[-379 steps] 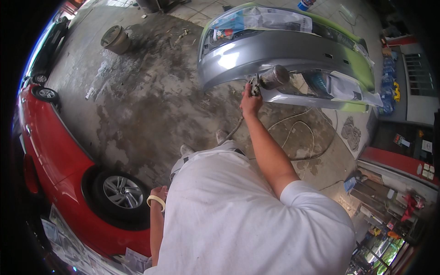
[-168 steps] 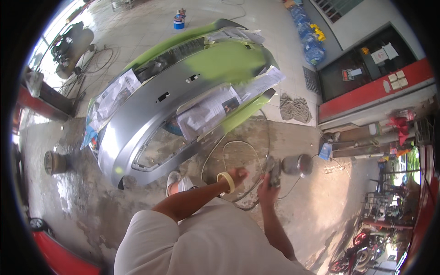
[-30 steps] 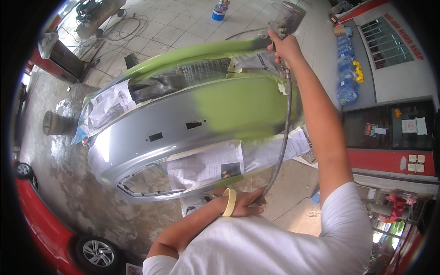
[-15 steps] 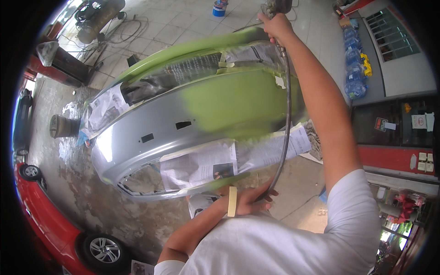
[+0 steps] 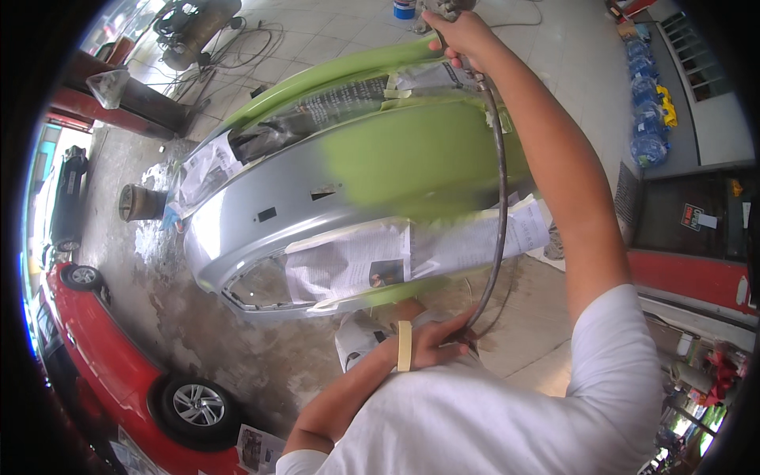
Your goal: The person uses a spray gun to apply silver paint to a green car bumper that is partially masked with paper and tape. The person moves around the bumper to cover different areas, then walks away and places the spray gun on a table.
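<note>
A car bumper (image 5: pixel 261 214) lies before me, silver on its left part and freshly green on the right, with newspaper (image 5: pixel 348 257) taped over its openings. My right hand (image 5: pixel 459 36) is stretched far out over the bumper's top edge, gripping a spray gun (image 5: pixel 445 11) that is mostly cut off by the frame edge. A dark air hose (image 5: pixel 499 206) runs from the gun down to my left hand (image 5: pixel 439 344), which holds it near my waist. A roll of masking tape (image 5: pixel 404 346) sits on my left wrist.
A red car (image 5: pixel 103 348) with one wheel showing stands at the lower left. A rusty drum (image 5: pixel 138 202) sits left of the bumper. A compressor with coiled hoses (image 5: pixel 198 24) is at the top left; blue water bottles (image 5: pixel 649 119) at the right.
My right hand with the spray gun has shifted a little along the bumper's far edge. The green area covers more of the bumper than a second ago. My left hand stays on the hose.
</note>
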`<control>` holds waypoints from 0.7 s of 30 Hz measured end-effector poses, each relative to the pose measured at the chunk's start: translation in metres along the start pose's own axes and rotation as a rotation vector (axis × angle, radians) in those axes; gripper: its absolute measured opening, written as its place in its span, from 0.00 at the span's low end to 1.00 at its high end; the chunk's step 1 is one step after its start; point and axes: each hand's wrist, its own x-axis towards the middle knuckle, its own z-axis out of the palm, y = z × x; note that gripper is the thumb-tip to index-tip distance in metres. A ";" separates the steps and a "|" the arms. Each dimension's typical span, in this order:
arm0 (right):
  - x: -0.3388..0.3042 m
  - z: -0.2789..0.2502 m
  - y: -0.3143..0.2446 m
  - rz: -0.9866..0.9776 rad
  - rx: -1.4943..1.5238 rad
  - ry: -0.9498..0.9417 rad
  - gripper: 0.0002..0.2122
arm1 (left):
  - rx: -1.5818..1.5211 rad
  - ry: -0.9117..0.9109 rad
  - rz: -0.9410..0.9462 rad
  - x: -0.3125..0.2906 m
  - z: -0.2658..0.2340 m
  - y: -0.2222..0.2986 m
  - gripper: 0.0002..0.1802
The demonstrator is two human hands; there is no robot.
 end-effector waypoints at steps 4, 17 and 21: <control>-0.077 -0.020 -0.004 -0.091 0.175 -0.060 0.23 | 0.164 0.095 -0.097 -0.025 0.015 -0.022 0.29; -0.412 -0.089 0.126 0.087 0.548 0.453 0.22 | 0.372 0.174 -0.471 -0.105 0.072 -0.111 0.20; -0.492 -0.097 0.159 0.131 0.513 0.585 0.24 | 0.264 0.295 -0.396 -0.111 0.117 -0.162 0.21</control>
